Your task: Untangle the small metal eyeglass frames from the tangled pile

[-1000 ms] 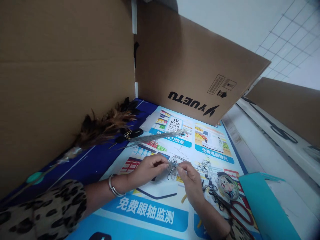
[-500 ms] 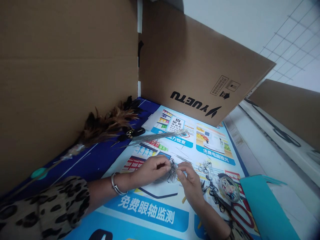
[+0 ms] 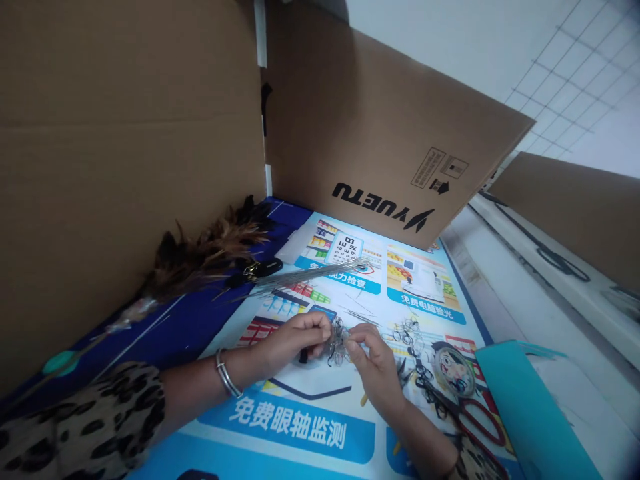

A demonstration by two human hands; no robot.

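Note:
Between my two hands is a small tangle of curled wire (image 3: 338,343), dark and silvery. My left hand (image 3: 306,333) pinches its left side, fingers curled together. From the right, my right hand (image 3: 373,357) grips the other side between thumb and forefinger. The fine detail of the wire at my fingertips is too small to make out. Beyond my hands, a bundle of long straight wires (image 3: 315,272) lies across the printed poster (image 3: 300,427). More curled wire pieces (image 3: 407,330) rest to the right of my right hand.
Red-handled scissors (image 3: 481,421), a round clear container (image 3: 454,372) and pliers (image 3: 403,371) lie at my right, near a teal folder (image 3: 535,413). A feather duster (image 3: 210,250) lies along the left cardboard wall (image 3: 125,133). Another cardboard panel (image 3: 380,120) stands at the back.
The whole view has shifted slightly, so things appear a little further left. Both hands stay on the wire tangle, with a small change in how the fingers sit.

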